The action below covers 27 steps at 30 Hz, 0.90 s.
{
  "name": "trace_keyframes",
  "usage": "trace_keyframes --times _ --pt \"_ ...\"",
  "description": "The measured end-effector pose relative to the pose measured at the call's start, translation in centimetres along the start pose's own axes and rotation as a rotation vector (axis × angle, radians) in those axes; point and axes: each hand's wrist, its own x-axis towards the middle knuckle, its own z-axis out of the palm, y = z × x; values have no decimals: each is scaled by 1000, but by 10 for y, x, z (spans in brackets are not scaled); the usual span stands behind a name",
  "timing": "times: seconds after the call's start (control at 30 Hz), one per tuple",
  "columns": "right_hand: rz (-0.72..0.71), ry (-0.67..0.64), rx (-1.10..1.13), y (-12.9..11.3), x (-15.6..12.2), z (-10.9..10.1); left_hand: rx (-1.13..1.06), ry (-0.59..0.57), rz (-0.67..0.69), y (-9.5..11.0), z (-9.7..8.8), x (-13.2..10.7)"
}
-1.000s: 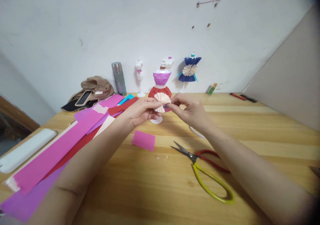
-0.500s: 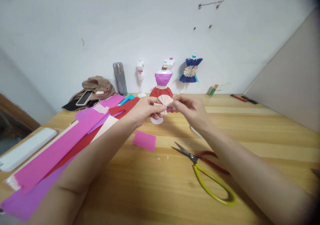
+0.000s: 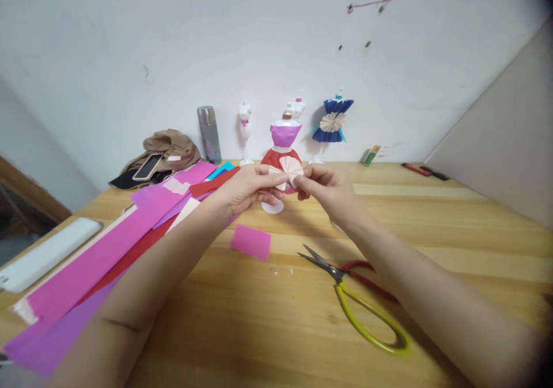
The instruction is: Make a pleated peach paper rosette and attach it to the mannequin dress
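A pale peach pleated paper fan (image 3: 290, 167) is held up between my two hands, its folds spread out in a bow-like shape. My left hand (image 3: 254, 187) pinches its left side between thumb and fingers. On the other side, my right hand (image 3: 324, 186) grips the fan's right edge with thumb and forefinger. Just behind it stands a small mannequin (image 3: 285, 136) in a purple paper top and red paper skirt, partly hidden by the fan. Below my hands lie a pink paper rectangle (image 3: 251, 242) and open scissors (image 3: 337, 274) with one red and one yellow handle.
Coloured paper strips (image 3: 108, 250) pile up on the left, beside a white device (image 3: 49, 255). Along the wall stand a thermos (image 3: 209, 136), a bare mannequin (image 3: 245, 126) and one in blue paper (image 3: 332, 124). A brown cloth (image 3: 170, 146), phone (image 3: 147, 167) and glue bottle (image 3: 370, 156) are also there.
The fan's pleats have turned and spread from a rounder shape into a bow-like one. Both hands remain on it, and my right fingers have shifted their hold. The view has moved slightly.
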Motion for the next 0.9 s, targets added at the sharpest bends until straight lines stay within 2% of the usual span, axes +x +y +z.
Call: trace_keyframes --times 0.1,0.27,0.4,0.63,0.77,0.9 --pt "20 -7 32 0 1 -1 -25 -1 -23 3 0 0" --pt "23 -6 40 1 1 3 -63 112 -4 1 -2 3" --pt "26 36 49 3 0 8 -54 34 -4 -2 -2 3" --pt "-10 -71 29 8 1 -1 126 115 72 1 6 -1" --pt "-43 -32 39 7 5 -7 286 160 76 5 8 -1" --pt "-11 -31 41 2 4 -4 379 122 91 3 9 -2"
